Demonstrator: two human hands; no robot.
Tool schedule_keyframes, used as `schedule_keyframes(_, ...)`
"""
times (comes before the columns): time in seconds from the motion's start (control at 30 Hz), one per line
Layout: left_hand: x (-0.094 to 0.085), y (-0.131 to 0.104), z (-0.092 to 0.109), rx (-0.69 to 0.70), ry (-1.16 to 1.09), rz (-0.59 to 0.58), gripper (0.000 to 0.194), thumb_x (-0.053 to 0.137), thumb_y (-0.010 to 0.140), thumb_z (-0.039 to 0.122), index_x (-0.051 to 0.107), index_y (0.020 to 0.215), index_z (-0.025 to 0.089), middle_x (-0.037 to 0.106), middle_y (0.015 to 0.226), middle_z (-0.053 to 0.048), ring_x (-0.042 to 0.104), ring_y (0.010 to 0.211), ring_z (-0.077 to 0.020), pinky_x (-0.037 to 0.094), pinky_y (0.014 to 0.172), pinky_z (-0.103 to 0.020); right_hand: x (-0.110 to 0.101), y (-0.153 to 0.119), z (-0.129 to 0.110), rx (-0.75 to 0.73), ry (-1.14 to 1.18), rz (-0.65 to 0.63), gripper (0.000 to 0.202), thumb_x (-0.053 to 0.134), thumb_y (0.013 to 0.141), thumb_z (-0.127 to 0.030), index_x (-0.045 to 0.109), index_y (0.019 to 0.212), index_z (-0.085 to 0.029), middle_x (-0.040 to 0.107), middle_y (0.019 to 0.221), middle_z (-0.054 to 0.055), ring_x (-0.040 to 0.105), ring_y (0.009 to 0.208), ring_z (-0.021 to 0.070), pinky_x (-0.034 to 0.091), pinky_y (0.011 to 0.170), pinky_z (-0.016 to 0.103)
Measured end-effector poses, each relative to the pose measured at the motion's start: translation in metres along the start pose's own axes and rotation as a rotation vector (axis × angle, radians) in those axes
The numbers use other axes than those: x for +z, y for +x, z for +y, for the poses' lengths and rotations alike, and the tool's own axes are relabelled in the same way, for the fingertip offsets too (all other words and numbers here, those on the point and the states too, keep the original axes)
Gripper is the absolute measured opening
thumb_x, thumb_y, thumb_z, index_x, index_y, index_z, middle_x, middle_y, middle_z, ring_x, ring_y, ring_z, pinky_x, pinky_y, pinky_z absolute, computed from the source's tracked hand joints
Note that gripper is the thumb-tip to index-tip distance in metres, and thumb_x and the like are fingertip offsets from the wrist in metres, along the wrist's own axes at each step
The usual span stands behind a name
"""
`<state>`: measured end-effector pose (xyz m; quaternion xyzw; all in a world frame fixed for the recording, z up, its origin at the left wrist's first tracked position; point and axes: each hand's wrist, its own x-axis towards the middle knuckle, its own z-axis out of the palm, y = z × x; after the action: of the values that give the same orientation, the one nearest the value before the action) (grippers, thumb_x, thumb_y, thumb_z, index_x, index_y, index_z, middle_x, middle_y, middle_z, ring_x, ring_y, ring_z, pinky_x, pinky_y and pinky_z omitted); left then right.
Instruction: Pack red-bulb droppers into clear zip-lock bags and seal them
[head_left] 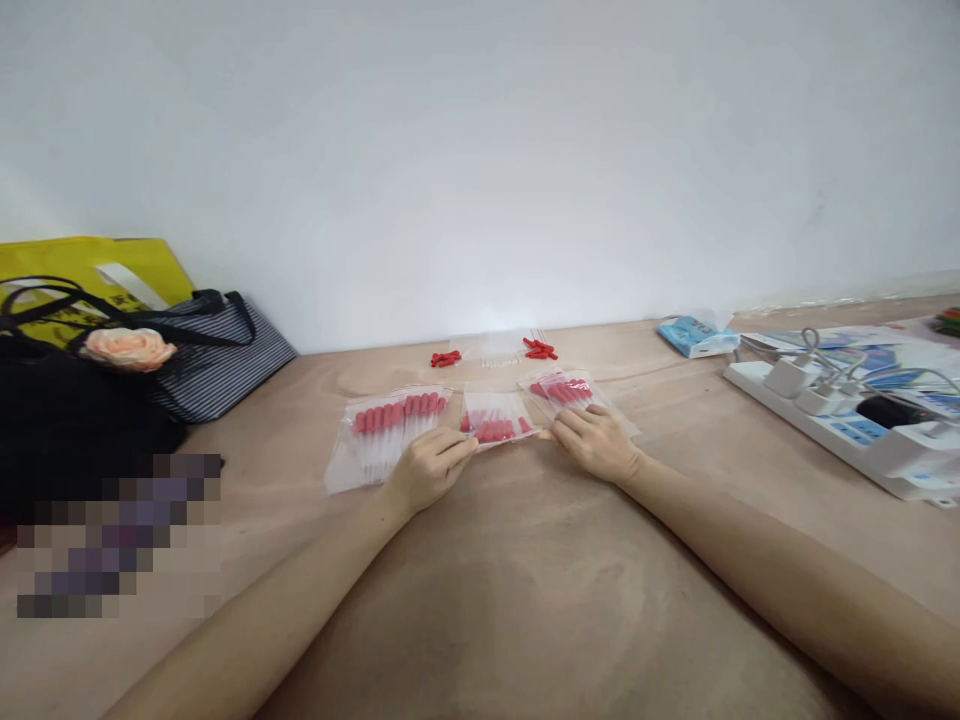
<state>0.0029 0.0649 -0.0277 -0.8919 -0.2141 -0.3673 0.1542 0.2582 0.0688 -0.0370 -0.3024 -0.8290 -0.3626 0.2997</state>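
Three clear plastic bags of red-capped tubes lie on the wooden table (pixel 480 560). My left hand (pixel 427 468) pinches the left edge of the small middle bag (pixel 499 418). My right hand (pixel 596 440) holds that bag's right edge and rests over the lower corner of the right bag (pixel 574 392). The larger left bag (pixel 386 430) lies flat beside my left hand. Behind the bags, loose clear tubes (pixel 499 350) lie between two small heaps of red caps (pixel 445 358) (pixel 540 349).
Black and striped bags with a peach fabric flower (pixel 129 348) and a yellow bag (pixel 90 265) sit at the left. A blue tissue pack (pixel 696 335) and a white power strip (pixel 840 420) with plugs and cables lie at the right. A white wall stands behind.
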Motion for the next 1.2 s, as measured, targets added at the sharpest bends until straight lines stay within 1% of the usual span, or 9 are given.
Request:
schedule_keyframes(0.1, 0.004, 0.006, -0.004, -0.088, -0.003, -0.006, 0.014, 0.045, 0.086, 0.015, 0.059, 0.084, 0.014, 0.06, 0.076, -0.006, 0.057, 0.067, -0.0128, 0.048, 0.06, -0.023, 0.007, -0.003, 0.011, 0.205, 0.063, -0.063, 0.026, 0.046, 0.084, -0.035, 0.06, 0.071, -0.018, 0.062, 0.069, 0.003, 0.053, 0.064, 0.0137, 0.03, 0.057, 0.026)
schedule_keyframes(0.33, 0.023, 0.027, -0.025, -0.196, -0.064, -0.112, 0.021, 0.043, 0.086, 0.016, 0.062, 0.076, 0.014, 0.059, 0.08, -0.006, 0.058, 0.069, -0.0135, 0.047, 0.064, -0.024, 0.025, -0.014, 0.06, 1.103, 0.328, -0.404, 0.02, 0.056, 0.072, -0.035, 0.062, 0.071, -0.016, 0.063, 0.079, 0.01, 0.056, 0.076, 0.0205, 0.037, 0.062, 0.028)
schedule_keyframes(0.43, 0.029, 0.031, -0.03, -0.232, -0.097, -0.157, 0.019, 0.046, 0.083, 0.013, 0.063, 0.074, 0.015, 0.061, 0.078, -0.005, 0.058, 0.069, -0.0143, 0.047, 0.064, -0.025, 0.031, -0.018, 0.08, 1.321, 0.443, -0.454, 0.023, 0.059, 0.067, -0.035, 0.063, 0.076, -0.015, 0.064, 0.078, 0.01, 0.057, 0.073, 0.0196, 0.039, 0.06, 0.027)
schedule_keyframes(0.53, 0.032, 0.034, -0.029, -0.261, -0.138, -0.187, 0.017, 0.049, 0.079, 0.008, 0.064, 0.077, 0.016, 0.063, 0.078, -0.003, 0.059, 0.071, -0.0147, 0.047, 0.066, -0.025, 0.037, -0.017, 0.088, 1.392, 0.495, -0.448, 0.032, 0.063, 0.062, -0.041, 0.063, 0.079, -0.013, 0.064, 0.073, 0.009, 0.057, 0.068, 0.0187, 0.04, 0.056, 0.026)
schedule_keyframes(0.63, 0.035, 0.036, -0.026, -0.286, -0.171, -0.208, 0.018, 0.05, 0.077, 0.006, 0.064, 0.078, 0.016, 0.064, 0.079, -0.003, 0.06, 0.072, -0.0152, 0.047, 0.067, -0.026, 0.045, -0.012, 0.088, 1.474, 0.594, -0.452, 0.033, 0.067, 0.056, -0.044, 0.064, 0.068, -0.013, 0.06, 0.056, 0.005, 0.056, 0.057, 0.0164, 0.038, 0.048, 0.024)
schedule_keyframes(0.77, 0.038, 0.039, -0.023, -0.307, -0.211, -0.238, 0.019, 0.048, 0.076, 0.005, 0.063, 0.075, 0.016, 0.065, 0.082, -0.003, 0.06, 0.074, -0.0155, 0.047, 0.07, -0.028, 0.051, -0.005, 0.086, 1.587, 0.746, -0.421, 0.026, 0.072, 0.051, -0.037, 0.06, 0.058, -0.014, 0.051, 0.041, 0.0, 0.051, 0.045, 0.014, 0.035, 0.04, 0.023)
schedule_keyframes(0.87, 0.041, 0.041, -0.022, -0.327, -0.246, -0.251, 0.019, 0.047, 0.076, 0.006, 0.063, 0.073, 0.016, 0.066, 0.082, -0.003, 0.06, 0.074, -0.0157, 0.047, 0.071, -0.028, 0.048, -0.004, 0.087, 1.651, 0.907, -0.348, 0.02, 0.07, 0.056, -0.03, 0.056, 0.057, -0.015, 0.051, 0.041, -0.001, 0.049, 0.042, 0.0129, 0.035, 0.038, 0.023)
schedule_keyframes(1.03, 0.042, 0.044, -0.016, -0.381, -0.304, -0.218, 0.019, 0.048, 0.074, 0.007, 0.065, 0.077, 0.017, 0.067, 0.081, -0.003, 0.061, 0.074, -0.0171, 0.048, 0.07, -0.03, 0.034, -0.004, 0.092, 1.612, 1.235, -0.137, 0.019, 0.058, 0.07, -0.027, 0.047, 0.058, -0.018, 0.053, 0.049, -0.001, 0.051, 0.046, 0.0109, 0.044, 0.046, 0.023)
schedule_keyframes(1.2, 0.034, 0.048, -0.009, -0.492, -0.327, -0.085, 0.018, 0.051, 0.079, 0.019, 0.065, 0.089, 0.015, 0.063, 0.102, -0.009, 0.057, 0.096, -0.0243, 0.042, 0.086, -0.042, 0.022, 0.011, 0.09, 1.507, 1.444, 0.0, 0.021, 0.058, 0.071, -0.03, 0.042, 0.06, -0.02, 0.052, 0.055, -0.003, 0.052, 0.051, 0.0104, 0.047, 0.052, 0.025)
